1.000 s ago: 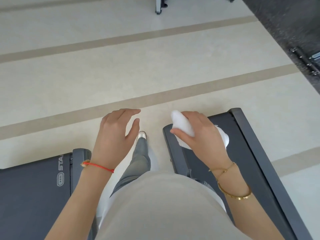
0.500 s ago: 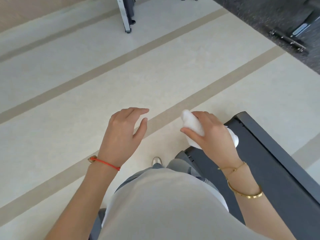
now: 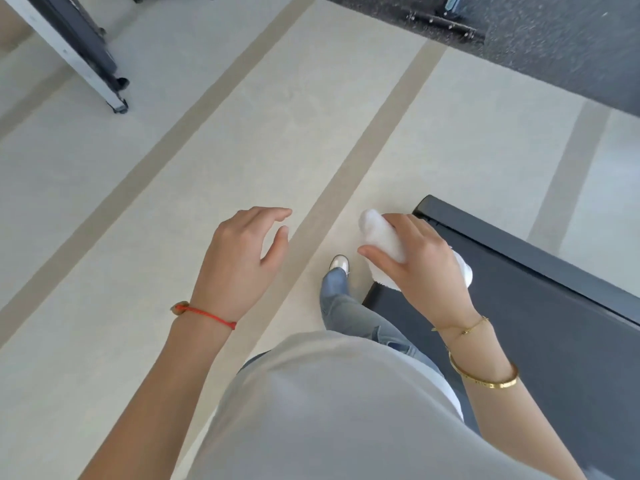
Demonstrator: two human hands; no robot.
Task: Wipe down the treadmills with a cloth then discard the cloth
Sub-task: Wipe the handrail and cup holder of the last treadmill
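My right hand [image 3: 420, 263] grips a bunched white cloth [image 3: 381, 237], held in the air over the rear end of a dark treadmill deck [image 3: 540, 306] at the lower right. Part of the cloth sticks out past my fingers on both sides. My left hand [image 3: 242, 261] hovers above the pale floor to the left, fingers loosely curved and holding nothing. My leg in jeans and a light shoe [image 3: 339, 263] stand on the floor between the hands.
The pale floor [image 3: 311, 109] carries tan stripes. A machine frame on small wheels [image 3: 93, 64] stands at the upper left. A dark speckled mat [image 3: 554, 39] with a metal machine base [image 3: 446, 24] fills the upper right.
The view has swung left and forward: the left treadmill has left the frame, and the right treadmill slid toward the lower right. Both hands keep their pose, cloth still held.
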